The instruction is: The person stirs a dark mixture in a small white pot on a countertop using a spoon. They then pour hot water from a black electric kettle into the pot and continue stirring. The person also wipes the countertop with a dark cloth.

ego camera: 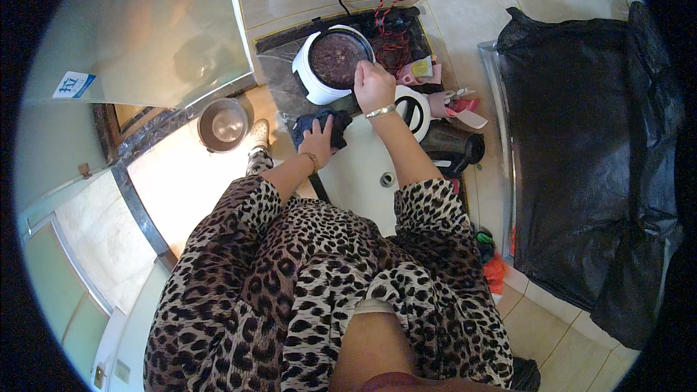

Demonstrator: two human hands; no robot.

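A white rice cooker body [313,76] stands on the dark marbled counter, and a dark-rimmed inner pot [338,60] sits in it. Inside the pot is a thick brownish-purple food. My right hand [374,86], with a bracelet at the wrist, is closed at the pot's right rim; its fingertips are hidden beneath the fist. My left hand [318,139] lies over a bunched dark blue cloth [305,126] at the counter's front edge, two fingers stretched across it. A white lid with a black handle [419,114] lies beside my right forearm.
Before me is a white sink basin [354,169]. On its right are a black kettle [449,147] and pink cups [438,102] with toiletries. Twisted red-black cables [393,49] lie behind the cooker. A metal bucket [222,125] stands on the left floor; black plastic sheeting [572,163] covers something right.
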